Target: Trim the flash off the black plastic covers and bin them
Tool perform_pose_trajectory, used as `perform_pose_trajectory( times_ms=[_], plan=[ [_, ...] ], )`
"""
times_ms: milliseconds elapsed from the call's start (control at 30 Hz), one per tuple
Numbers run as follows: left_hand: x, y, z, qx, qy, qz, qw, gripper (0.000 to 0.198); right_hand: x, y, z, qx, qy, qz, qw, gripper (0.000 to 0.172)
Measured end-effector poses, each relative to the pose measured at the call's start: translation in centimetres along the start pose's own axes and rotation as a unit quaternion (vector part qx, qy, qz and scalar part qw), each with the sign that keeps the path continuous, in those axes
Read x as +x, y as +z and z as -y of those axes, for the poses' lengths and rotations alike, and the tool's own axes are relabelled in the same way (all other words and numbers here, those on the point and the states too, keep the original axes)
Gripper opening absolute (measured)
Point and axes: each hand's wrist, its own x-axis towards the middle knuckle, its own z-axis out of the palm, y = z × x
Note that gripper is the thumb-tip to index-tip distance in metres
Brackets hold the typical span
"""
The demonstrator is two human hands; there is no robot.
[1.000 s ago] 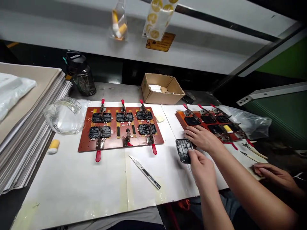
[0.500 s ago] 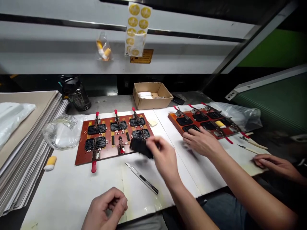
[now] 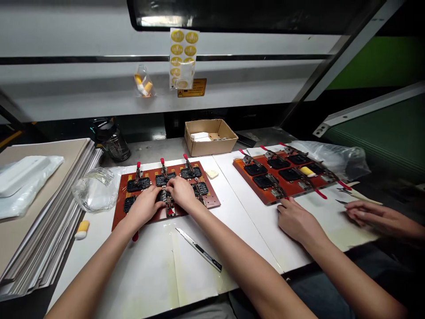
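Observation:
A reddish-brown fixture board (image 3: 212, 201) with red-handled toggle clamps lies in front of me, holding several black ribbed plastic parts. Both my hands are on one black plastic part (image 3: 164, 196) in the board's front middle place. My left hand (image 3: 145, 207) grips its left edge with thumb and fingers. From the right, my right hand (image 3: 182, 193) has its fingertips on the far right edge, partly hiding it. Just in front of the part, a toggle clamp (image 3: 170, 212) has its red handle low. A utility knife (image 3: 199, 250) lies on the white table covering near my right forearm.
At right, a co-worker's hand (image 3: 300, 221) touches a clamp handle on a second fixture board (image 3: 242, 177); their other hand (image 3: 381, 217) holds a thin pointed tool. A cardboard box (image 3: 212, 146) stands behind. Stacked sheets (image 3: 49, 230) and a yellow-white sponge (image 3: 82, 229) are left.
My right hand has carried the black plastic part from the board's right front into the middle place. My left hand has come up from the table's front edge to it. The co-worker's hand moved nearer.

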Motion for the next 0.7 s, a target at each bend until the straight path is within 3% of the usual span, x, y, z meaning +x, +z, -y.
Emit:
perform_pose_trajectory(
  times_ms=[100,133,233,333,400,467,700],
  plan=[
    [0.5,0.8,0.5,-0.001,0.016,0.021,1.000,0.042,-2.3,-0.7,-0.2,-0.027,0.040,-0.024,0.999,0.032],
    [0.5,0.8,0.7,-0.002,0.023,0.028,0.999,0.042,-3.4,-1.0,-0.4,-0.025,0.052,-0.003,0.998,0.042],
    [0.6,0.7,1.3,0.003,0.051,0.049,0.997,0.045,-6.5,-1.1,-1.3,0.083,0.083,0.158,0.980,0.069],
    [0.7,0.9,1.7,0.017,0.060,0.052,0.997,0.046,-8.2,-0.9,-1.7,0.288,0.125,0.297,0.902,0.076],
    [0.7,1.1,1.7,0.021,0.057,0.048,0.997,0.047,-8.4,-0.9,-1.6,0.373,0.135,0.333,0.855,0.075],
    [0.6,1.2,1.8,0.020,0.056,0.046,0.997,0.047,-8.3,-0.9,-1.1,0.402,0.130,0.351,0.836,0.068],
    [0.6,1.2,1.8,0.022,0.050,0.039,0.998,0.044,-10.1,1.3,-1.5,0.317,0.194,0.370,0.851,0.037]
  ],
)
